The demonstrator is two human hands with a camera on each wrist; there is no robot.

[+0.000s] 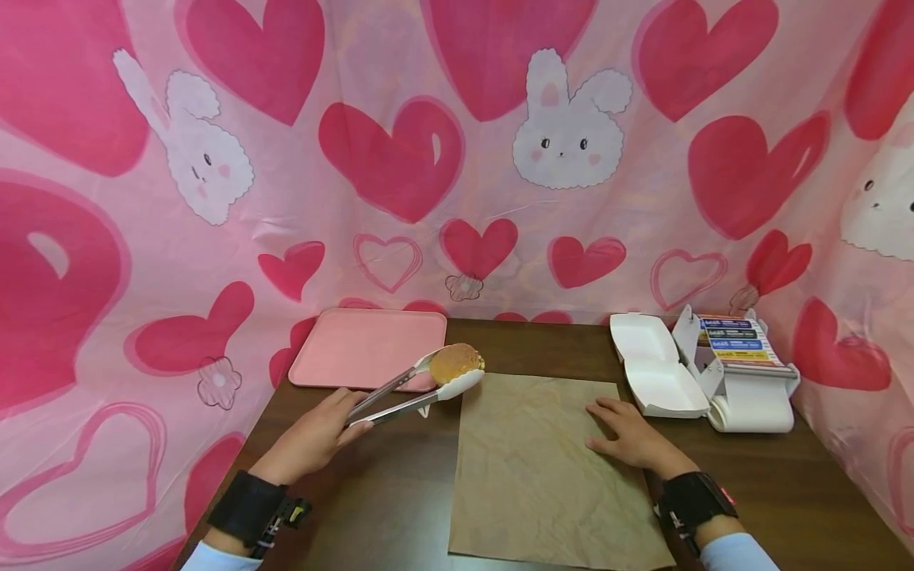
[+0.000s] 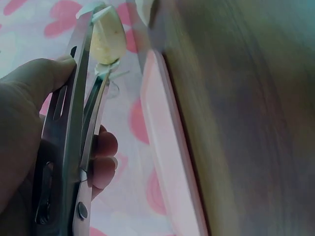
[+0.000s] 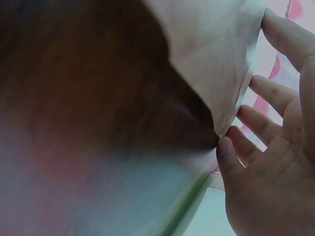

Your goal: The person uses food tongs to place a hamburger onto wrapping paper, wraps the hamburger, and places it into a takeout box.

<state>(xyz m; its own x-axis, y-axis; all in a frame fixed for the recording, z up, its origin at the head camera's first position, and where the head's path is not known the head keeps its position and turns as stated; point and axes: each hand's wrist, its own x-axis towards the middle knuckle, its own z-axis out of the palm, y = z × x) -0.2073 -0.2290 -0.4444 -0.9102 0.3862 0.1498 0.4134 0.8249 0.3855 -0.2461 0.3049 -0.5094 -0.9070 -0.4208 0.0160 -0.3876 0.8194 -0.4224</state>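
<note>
My left hand (image 1: 314,436) grips metal tongs (image 1: 403,410) with white tips. Between those tips is a round, golden-brown burger (image 1: 455,364), held above the table beside the tray's right corner. The left wrist view shows my thumb on one arm of the tongs and curled fingers round the other. On the right, my right hand (image 1: 628,432) rests with spread fingers at the right edge of a large brown paper piece (image 1: 535,476), a sheet or a flat bag; I cannot tell which. Its fingertips touch the paper's edge in the right wrist view.
A pink tray (image 1: 364,341) lies at the back left. At the back right stand an opened white takeout box (image 1: 646,341) and a white dispenser (image 1: 746,365) with a paper roll and colourful printed boxes. A pink heart-patterned curtain (image 1: 385,159) encloses the dark wooden table (image 1: 385,492).
</note>
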